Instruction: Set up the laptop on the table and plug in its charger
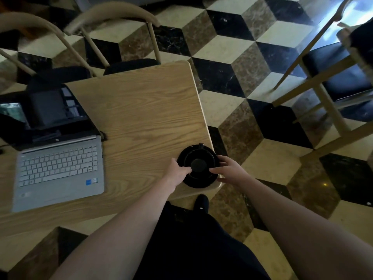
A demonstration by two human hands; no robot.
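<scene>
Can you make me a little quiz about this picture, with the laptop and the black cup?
1. True or false: the laptop is open.
2. Which corner of the table holds the black cup on its saucer: A) the near right corner, B) the far left corner, C) the middle?
3. Fill in: the left hand and the right hand both touch the ____.

Key: 1 true. 2 A. 3 saucer.

Cube-patterned marble floor surrounds tan chairs.
</scene>
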